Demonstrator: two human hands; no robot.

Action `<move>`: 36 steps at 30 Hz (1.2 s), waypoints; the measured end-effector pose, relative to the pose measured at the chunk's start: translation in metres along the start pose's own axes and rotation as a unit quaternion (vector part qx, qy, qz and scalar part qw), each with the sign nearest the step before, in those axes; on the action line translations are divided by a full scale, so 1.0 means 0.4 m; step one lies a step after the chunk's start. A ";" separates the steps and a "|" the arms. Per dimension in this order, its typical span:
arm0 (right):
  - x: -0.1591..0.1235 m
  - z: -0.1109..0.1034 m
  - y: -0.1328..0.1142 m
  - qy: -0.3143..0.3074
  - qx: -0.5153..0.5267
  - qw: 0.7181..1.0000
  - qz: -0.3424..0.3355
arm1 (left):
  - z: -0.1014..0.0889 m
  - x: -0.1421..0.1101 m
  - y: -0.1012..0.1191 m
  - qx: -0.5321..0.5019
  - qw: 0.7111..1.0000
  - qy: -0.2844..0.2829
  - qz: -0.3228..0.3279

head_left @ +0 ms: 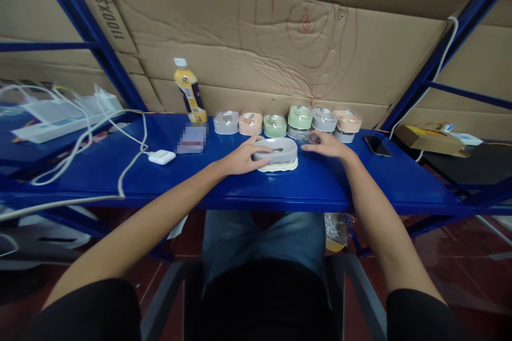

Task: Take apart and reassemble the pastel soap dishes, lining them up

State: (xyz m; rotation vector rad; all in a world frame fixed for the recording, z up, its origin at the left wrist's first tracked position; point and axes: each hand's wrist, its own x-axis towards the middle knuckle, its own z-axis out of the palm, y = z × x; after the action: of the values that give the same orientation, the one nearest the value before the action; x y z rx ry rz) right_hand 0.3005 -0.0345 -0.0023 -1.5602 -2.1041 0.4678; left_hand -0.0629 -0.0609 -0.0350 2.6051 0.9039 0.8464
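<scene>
A grey oval lunch box (285,155) with a spoon (277,150) in its top sits on a cream scalloped mat (280,167) near the front of the blue table. My left hand (246,157) grips its left end, thumb on the near side and fingers over the far side. To the right of the box, my right hand (326,144) is curled around a see-through piece of plastic (310,137); its exact shape is hard to make out. Behind it stand stacked lunch boxes, a green one (300,116), a grey one (324,119) and a peach one (347,120).
Single grey (226,122), peach (250,123) and green (274,125) boxes line the back, beside a yellow bottle (190,93). A white earphone case (162,157) and cables lie left. A phone (376,145) lies right, near an open carton (430,140). Cardboard walls the back.
</scene>
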 end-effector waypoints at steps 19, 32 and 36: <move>0.009 0.010 0.024 -0.074 -0.052 0.996 0.015 | -0.061 -0.015 -0.137 0.058 0.986 0.032 -0.151; -0.025 -0.019 -0.054 0.084 0.052 0.989 -0.107 | 0.013 0.009 0.021 -0.047 0.996 0.046 -0.056; -0.016 0.030 -0.134 -0.001 0.074 0.970 -0.233 | 0.032 0.012 0.017 -0.066 0.995 0.027 -0.069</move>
State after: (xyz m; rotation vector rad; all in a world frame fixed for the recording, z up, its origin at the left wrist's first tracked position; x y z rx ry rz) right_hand 0.2528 -0.0562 0.0152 -0.9370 -2.2833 0.4419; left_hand -0.0490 -0.0639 -0.0402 2.3871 0.9933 0.9117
